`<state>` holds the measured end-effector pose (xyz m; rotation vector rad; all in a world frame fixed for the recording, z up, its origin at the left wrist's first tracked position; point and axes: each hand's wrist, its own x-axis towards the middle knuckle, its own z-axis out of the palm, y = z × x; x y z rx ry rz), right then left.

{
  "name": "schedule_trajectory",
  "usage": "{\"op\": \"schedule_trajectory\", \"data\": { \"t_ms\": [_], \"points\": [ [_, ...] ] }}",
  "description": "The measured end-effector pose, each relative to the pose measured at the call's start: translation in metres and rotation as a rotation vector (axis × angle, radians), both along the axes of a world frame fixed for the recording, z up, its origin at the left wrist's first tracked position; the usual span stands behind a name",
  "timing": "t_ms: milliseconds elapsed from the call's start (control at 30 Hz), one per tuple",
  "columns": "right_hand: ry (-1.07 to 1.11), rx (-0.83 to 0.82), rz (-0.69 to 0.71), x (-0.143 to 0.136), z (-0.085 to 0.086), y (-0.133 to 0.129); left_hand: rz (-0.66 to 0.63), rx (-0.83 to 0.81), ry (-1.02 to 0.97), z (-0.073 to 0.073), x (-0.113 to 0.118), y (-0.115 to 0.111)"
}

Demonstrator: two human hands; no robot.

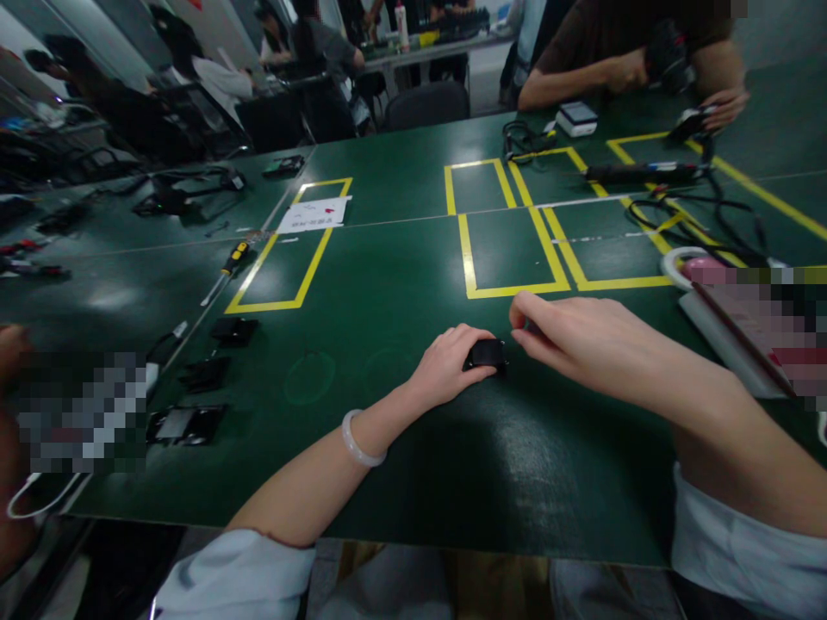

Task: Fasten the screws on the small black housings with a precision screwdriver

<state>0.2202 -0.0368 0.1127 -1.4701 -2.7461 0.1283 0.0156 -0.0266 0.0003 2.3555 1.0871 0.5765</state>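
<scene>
My left hand [449, 363] is wrapped round a small black block [488, 353], which rests on the green table [401, 465]. Just to the right of the block, my right hand [549, 331] hovers with thumb and fingers pressed together; whatever they may hold is too small or hidden to name. Several black parts [236, 330] lie in a column to the left of my hands. Behind them a yellow and black screwdriver [236, 258] points toward the near left.
Yellow tape rectangles [513, 290] mark the table. A paper label [314, 213] lies at the back left. Cables [711, 202], a black rod-like tool [646, 172] and a tape roll [675, 267] are on the right. Across the table, a person's hands [724, 109] hold dark items.
</scene>
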Motion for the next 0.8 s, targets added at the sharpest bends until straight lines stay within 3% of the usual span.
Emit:
{"op": "schedule_trajectory", "data": {
  "t_ms": [133,267,567,800],
  "points": [
    [-0.021,0.000,-0.022,0.0012,-0.0005,0.0008,-0.001,-0.003,0.000,-0.0005,-0.0002,-0.0001],
    [0.064,-0.031,0.045,0.0027,-0.0017,0.0000,-0.002,-0.001,-0.006,-0.0003,-0.0006,-0.0003],
    [-0.031,0.012,-0.028,0.0024,-0.0020,0.0031,-0.002,-0.002,-0.012,-0.0008,-0.0004,-0.0002],
    [0.049,0.004,0.041,0.0038,-0.0026,0.0013,-0.004,-0.002,-0.003,-0.0001,-0.0006,0.0000]
  ]
}}
